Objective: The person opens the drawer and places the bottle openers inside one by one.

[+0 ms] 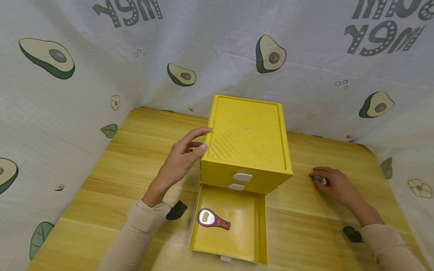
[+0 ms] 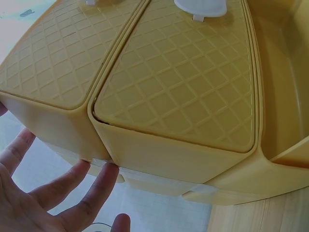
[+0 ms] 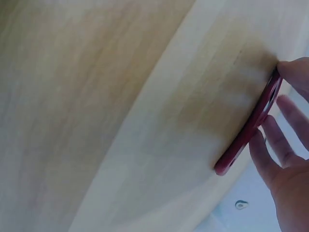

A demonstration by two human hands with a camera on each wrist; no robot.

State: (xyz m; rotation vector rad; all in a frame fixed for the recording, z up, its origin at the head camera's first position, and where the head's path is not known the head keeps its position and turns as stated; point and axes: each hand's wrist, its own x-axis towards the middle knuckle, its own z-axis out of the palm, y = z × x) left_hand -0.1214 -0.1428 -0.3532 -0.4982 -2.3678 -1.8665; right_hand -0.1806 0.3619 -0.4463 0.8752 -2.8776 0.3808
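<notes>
A yellow drawer cabinet [image 1: 249, 131] stands on the wooden table, its bottom drawer [image 1: 245, 237] pulled out. In that drawer lies a dark red bottle opener [image 1: 218, 223] with a metal head. My left hand [image 1: 176, 162] touches the cabinet's left side near the top; in the left wrist view its spread fingertips [image 2: 107, 175] rest against the side wall. To the right of the cabinet, my right hand [image 1: 339, 188] holds a second dark red bottle opener [image 3: 251, 128] by its edges, thumb at one end and fingers along it, low over the tabletop. The fingers partly cover it in the head view.
Two upper drawers with white handles [image 1: 242, 177] are closed. A white curtain [image 1: 223, 49] printed with avocados hangs behind and beside the wooden table [image 1: 305, 229]. Black pieces [image 1: 176, 210] sit by both wrists.
</notes>
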